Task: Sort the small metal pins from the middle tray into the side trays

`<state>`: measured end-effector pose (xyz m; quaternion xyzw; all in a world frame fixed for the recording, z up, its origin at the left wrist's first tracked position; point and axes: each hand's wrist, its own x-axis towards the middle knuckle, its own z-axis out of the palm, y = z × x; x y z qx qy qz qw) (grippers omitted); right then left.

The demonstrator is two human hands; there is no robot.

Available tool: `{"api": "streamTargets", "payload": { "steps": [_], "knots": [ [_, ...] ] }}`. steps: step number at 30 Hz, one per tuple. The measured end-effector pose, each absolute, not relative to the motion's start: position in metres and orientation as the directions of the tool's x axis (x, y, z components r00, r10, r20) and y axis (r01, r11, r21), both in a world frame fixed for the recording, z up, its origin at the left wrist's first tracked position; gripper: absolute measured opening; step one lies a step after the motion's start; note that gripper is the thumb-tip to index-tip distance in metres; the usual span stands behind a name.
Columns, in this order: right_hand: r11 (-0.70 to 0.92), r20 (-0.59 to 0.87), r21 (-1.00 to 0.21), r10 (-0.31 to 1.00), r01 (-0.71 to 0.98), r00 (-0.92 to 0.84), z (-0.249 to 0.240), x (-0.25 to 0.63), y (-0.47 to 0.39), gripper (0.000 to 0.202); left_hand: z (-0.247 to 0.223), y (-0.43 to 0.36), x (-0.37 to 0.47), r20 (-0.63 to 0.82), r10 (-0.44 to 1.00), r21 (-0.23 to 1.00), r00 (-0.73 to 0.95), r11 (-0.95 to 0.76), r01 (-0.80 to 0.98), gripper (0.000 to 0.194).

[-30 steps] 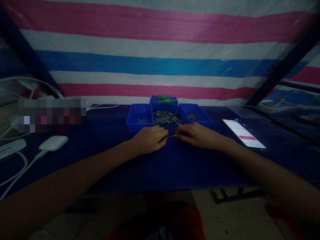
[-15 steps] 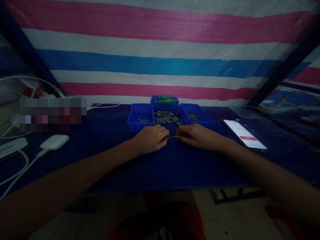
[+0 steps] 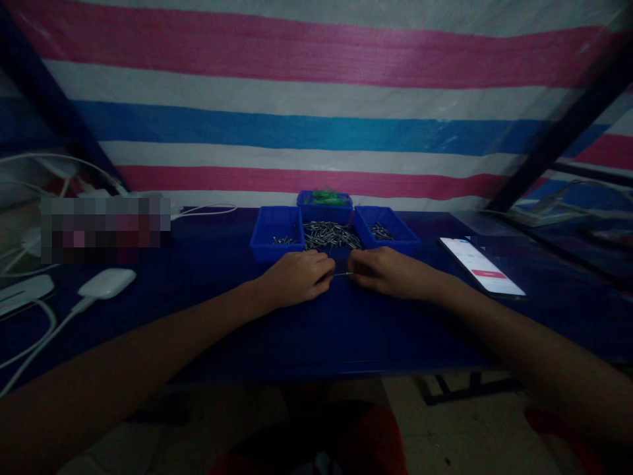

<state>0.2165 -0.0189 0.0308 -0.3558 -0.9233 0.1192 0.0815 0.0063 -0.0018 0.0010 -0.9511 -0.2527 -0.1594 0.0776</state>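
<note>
A thin, light metal rod (image 3: 341, 274) spans the gap between my two hands, level over the blue table. My left hand (image 3: 302, 276) is closed on its left end, and my right hand (image 3: 380, 270) pinches the other end. The rod's ends are hidden by the fingers, and its exact kind is too small to make out. Just beyond the hands lies a pile of slim metal pieces (image 3: 329, 234). A blue bin (image 3: 277, 251) with a few such pieces stands left of the pile, and another blue bin (image 3: 403, 245) with several stands on its right.
Behind the pile, a third blue bin (image 3: 324, 212) holds green items (image 3: 326, 196). A lit phone (image 3: 482, 267) lies to the right. On the left are a white charger (image 3: 107, 284) and cables (image 3: 47, 340). A striped sheet (image 3: 316, 132) hangs behind the table (image 3: 316, 343).
Both hands stay almost in place with the rod between them. The whole view has shifted very slightly.
</note>
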Motion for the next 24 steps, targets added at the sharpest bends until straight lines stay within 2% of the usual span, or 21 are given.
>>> {"api": "streamTargets", "payload": {
  "steps": [24],
  "knots": [
    [0.722,0.044,-0.276,0.669,0.635,-0.742,0.0301,0.2162,-0.0192,0.004,0.0007,-0.003,0.0063,0.293,0.487,-0.088,0.822,-0.843,0.531,0.013]
  ]
}}
